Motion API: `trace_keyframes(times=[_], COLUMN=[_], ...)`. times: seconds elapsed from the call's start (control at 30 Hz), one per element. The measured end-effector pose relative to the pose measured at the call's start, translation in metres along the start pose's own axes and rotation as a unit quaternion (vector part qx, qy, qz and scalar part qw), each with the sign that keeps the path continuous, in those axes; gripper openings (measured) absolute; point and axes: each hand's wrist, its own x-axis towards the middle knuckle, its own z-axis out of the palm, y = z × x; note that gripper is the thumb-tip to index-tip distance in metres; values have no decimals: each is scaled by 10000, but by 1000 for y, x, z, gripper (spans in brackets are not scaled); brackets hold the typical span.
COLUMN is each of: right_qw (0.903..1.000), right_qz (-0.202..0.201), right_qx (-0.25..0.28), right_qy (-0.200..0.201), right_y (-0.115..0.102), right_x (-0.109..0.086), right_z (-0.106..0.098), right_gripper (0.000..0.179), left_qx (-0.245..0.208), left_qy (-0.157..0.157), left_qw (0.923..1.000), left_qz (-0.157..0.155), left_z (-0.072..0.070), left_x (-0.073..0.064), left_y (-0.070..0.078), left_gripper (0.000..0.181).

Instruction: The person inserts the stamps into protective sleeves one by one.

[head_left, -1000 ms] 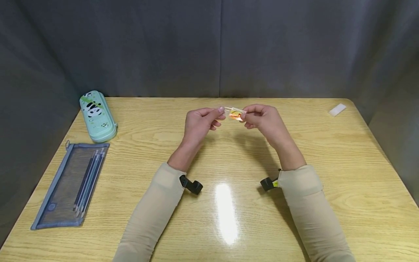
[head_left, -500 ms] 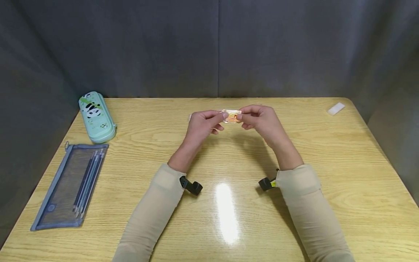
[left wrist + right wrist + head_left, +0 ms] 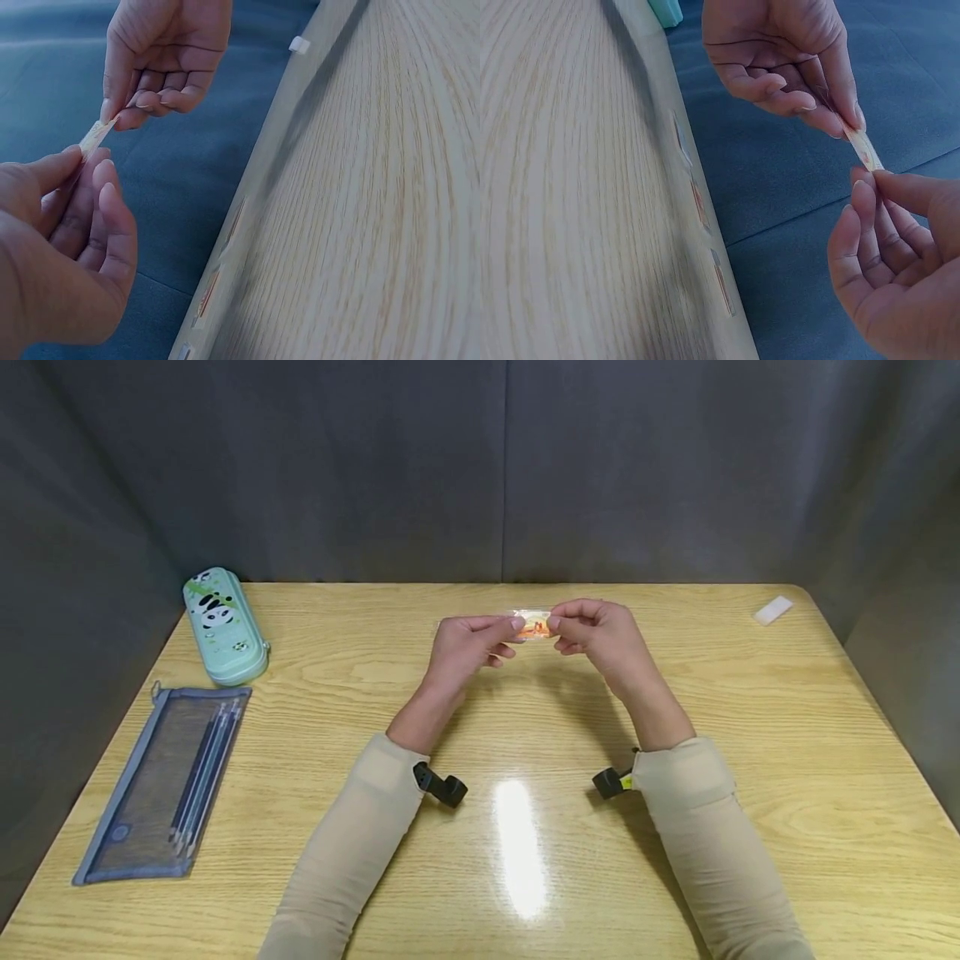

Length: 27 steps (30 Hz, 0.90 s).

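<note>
Between both hands, over the table's far edge in the head view, is a small flat orange-and-white picture card [image 3: 535,626] with shiny clear plastic about it. My left hand [image 3: 469,647] pinches its left end between thumb and fingers. At the opposite end, my right hand [image 3: 600,633] pinches it in the same way. Seen edge-on in the left wrist view, the card [image 3: 95,138] looks very thin. The right wrist view also has the card [image 3: 864,149] stretched straight from one hand's fingertips to the other's. Fingertips hide its two ends.
A mint panda pencil case [image 3: 223,627] and a blue mesh zip pouch [image 3: 150,793] with several pencils lie at the left. A white block [image 3: 772,610] sits back right. Small flat pieces [image 3: 700,204] lie along the far edge. A dark curtain [image 3: 360,477] hangs behind.
The card was tilted, with clear plastic showing toward the left hand; now it lies level between the hands. The left hand has moved slightly right, closing the gap.
</note>
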Motion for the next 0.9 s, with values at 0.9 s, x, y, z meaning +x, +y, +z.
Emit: trace_keyframes(times=[0.9], right_qw=[9984], right_qz=[36], right_qx=[376], right_qy=[-425], right_y=[-1], right_x=[-3], right_z=[3], right_gripper=[22], left_qx=[165], left_qy=[-431], left_qw=[9987], left_qz=[-216], left_z=[0], left_x=[-1], left_y=[1], left_gripper=[28])
